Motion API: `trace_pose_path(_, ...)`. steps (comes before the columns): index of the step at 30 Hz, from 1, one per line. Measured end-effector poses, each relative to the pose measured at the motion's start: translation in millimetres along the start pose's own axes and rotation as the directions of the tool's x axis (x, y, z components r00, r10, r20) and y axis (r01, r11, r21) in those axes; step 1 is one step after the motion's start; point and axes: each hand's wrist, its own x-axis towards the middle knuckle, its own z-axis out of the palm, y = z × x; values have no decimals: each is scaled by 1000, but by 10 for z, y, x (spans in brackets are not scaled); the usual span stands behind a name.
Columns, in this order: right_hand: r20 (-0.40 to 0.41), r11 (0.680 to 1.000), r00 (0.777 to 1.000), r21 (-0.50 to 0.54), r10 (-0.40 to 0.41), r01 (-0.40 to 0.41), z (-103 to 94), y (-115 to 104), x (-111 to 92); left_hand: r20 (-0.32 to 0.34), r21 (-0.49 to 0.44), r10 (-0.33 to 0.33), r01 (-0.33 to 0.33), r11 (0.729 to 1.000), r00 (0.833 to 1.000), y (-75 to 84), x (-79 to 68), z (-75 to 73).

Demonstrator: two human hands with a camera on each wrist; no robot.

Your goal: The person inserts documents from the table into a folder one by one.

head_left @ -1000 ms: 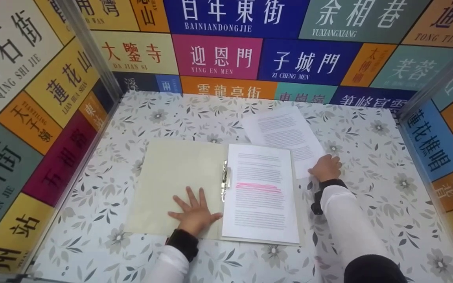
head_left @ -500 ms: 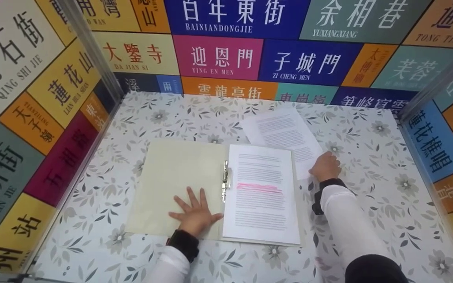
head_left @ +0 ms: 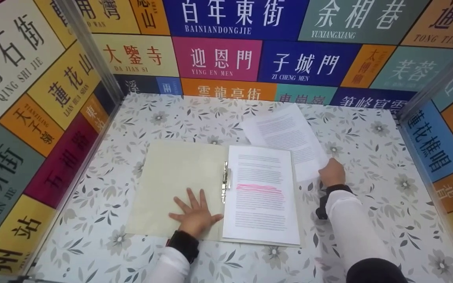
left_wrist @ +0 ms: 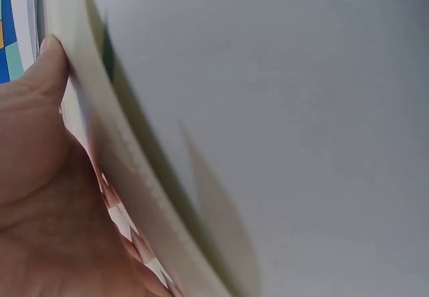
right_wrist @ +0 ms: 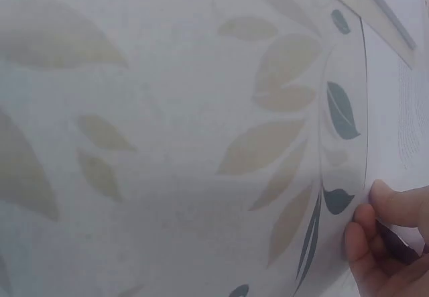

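At the far left of the head view, a side wall (head_left: pixel 49 118) is tiled with colourful signs in Chinese characters, one reading "QING SHI JIE". Next comes the bench (head_left: pixel 96 236), covered in a white sheet printed with grey leaves and flowers. Left of centre lies the cream cover of an open folder (head_left: pixel 179 169), flat on the bench. On its lower part rests the person's left hand (head_left: pixel 196 216), fingers spread wide and straight, thumb pointing toward the fold; a black band (head_left: pixel 184 244) circles the wrist. At the centre, a metal clip (head_left: pixel 225 181) runs along the fold, and just right of it a printed page (head_left: pixel 260 212) lies in the folder, crossed mid-page by pink highlighter strokes (head_left: pixel 258 188). Behind, along the top, more signs fill the back wall (head_left: pixel 250 59). Right of centre, loose printed paper (head_left: pixel 285 137) lies at a slant, its lower left tucked behind the folder; I cannot tell how many sheets. The right hand (head_left: pixel 332 173) pinches its lower right edge between thumb and curled fingers, also seen at lower right in the right wrist view. Another sign-covered wall (head_left: pixel 442 145) closes the far right.
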Motion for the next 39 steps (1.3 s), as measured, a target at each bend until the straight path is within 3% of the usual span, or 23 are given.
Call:
trace_pose_path(9,-23,1000,999,1,-27,27,-2,245,72,-5,-10,14,-14,1000,1000,-11,3,15)
trace_pose_path(15,-45,1000,999,-2,-29,29,-99,314,39,-5,-7,14,-14,1000,1000,-18,26,28)
trace_pose_path(20,-19,999,999,5,-51,51,-216,331,-13,-2,-12,17,-17,1000,1000,-32,22,22)
trace_pose_path(30,-9,991,999,130,-33,34,-467,431,-54,-4,-21,12,-12,1000,1000,-18,19,11)
trace_pose_path(39,46,960,994,258,98,-107,-666,643,-88,2,-11,17,-17,1000,1000,-12,8,-11)
